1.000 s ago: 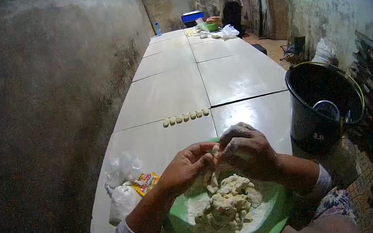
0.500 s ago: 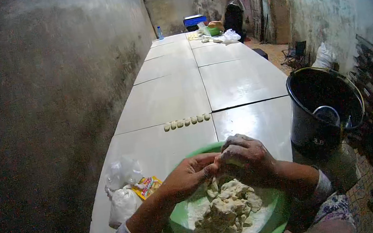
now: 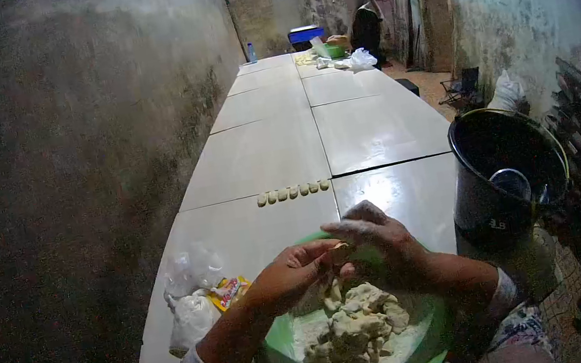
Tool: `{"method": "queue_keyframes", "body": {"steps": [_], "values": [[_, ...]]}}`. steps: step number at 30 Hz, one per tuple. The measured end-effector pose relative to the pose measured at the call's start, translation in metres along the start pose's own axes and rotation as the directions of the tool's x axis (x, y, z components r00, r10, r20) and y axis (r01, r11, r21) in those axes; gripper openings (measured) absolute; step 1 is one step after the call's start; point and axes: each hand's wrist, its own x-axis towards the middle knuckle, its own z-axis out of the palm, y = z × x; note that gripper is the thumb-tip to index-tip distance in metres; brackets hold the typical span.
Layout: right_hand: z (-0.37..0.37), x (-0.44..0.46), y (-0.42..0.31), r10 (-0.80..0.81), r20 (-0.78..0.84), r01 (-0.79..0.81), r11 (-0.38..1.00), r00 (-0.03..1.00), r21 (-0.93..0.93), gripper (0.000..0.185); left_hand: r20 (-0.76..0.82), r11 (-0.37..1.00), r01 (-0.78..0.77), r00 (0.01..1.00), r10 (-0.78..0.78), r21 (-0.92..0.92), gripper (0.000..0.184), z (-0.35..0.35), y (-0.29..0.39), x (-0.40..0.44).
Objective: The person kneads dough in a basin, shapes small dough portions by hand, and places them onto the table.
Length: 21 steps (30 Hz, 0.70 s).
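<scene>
A green bowl (image 3: 282, 352) with white flour and a lumpy heap of pale dough (image 3: 360, 323) is at the near edge of the table. Above its far side, my left hand (image 3: 292, 275) pinches a small piece of dough (image 3: 340, 251) between thumb and fingers. My right hand (image 3: 384, 243), dusted with flour, is just right of that piece, its fingers spread and the palm turned toward it. Further up the table lies a row of several small dough pieces (image 3: 293, 192).
Plastic bags of white powder (image 3: 193, 318) and a yellow packet (image 3: 230, 291) lie left of the bowl. A black bucket (image 3: 489, 198) stands at the right edge. At the table's far end are a person (image 3: 364, 27), a green bowl (image 3: 336, 51) and a blue crate (image 3: 306, 35).
My right hand's fingers have opened and lifted off the small dough piece. It now shows at my left fingertips. The view has tilted slightly.
</scene>
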Motion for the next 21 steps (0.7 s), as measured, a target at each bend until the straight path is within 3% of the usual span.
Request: {"method": "queue_keyframes", "body": {"steps": [1,2,5,7,9,11,12,14,18,21], "values": [[0.001,0.001,-0.002,0.078,-0.026,-0.073,0.987,0.997,0.145,0.030,-0.042,0.996,0.070,0.996,-0.073,-0.049,0.036,0.002,0.003,-0.002],[-0.001,0.001,0.008,0.029,0.033,-0.035,0.978,0.999,0.207,0.035,-0.043,0.996,0.068,0.997,-0.070,-0.048,0.036,0.000,0.001,-0.001],[-0.004,0.001,0.017,0.102,0.103,-0.132,0.926,0.990,0.353,0.031,0.006,0.983,-0.034,0.999,0.033,0.179,0.039,-0.008,-0.012,0.003],[-0.006,0.001,0.019,0.151,0.185,-0.216,0.887,0.971,0.408,0.029,0.001,0.990,-0.029,1.000,0.029,0.138,0.039,0.002,-0.008,0.003],[-0.004,0.001,0.026,-0.013,0.195,-0.056,0.938,0.981,0.342,0.030,-0.004,0.995,-0.026,1.000,0.027,0.099,0.040,0.003,-0.005,0.003],[-0.004,0.003,0.018,0.016,0.164,-0.060,0.962,0.986,0.266,0.027,0.006,0.984,0.033,0.999,-0.035,0.174,0.040,0.000,-0.003,0.001],[-0.003,0.002,0.021,-0.034,0.109,0.012,0.981,0.993,0.193,0.025,0.007,0.984,0.032,0.999,-0.034,0.173,0.040,-0.002,-0.004,0.001],[-0.001,0.001,0.020,-0.117,0.068,0.119,0.993,0.991,-0.016,0.023,0.026,0.997,0.041,0.999,-0.043,0.068,0.040,-0.004,-0.007,0.002],[-0.002,-0.004,0.019,-0.110,0.059,0.120,0.972,0.992,-0.200,0.023,0.055,0.996,-0.048,0.997,0.044,0.074,0.040,0.005,0.000,0.002],[-0.002,-0.003,0.017,-0.139,0.057,0.148,0.966,0.989,-0.214,0.024,0.035,0.986,0.044,0.998,-0.051,0.160,0.041,0.003,0.000,0.002]]}}
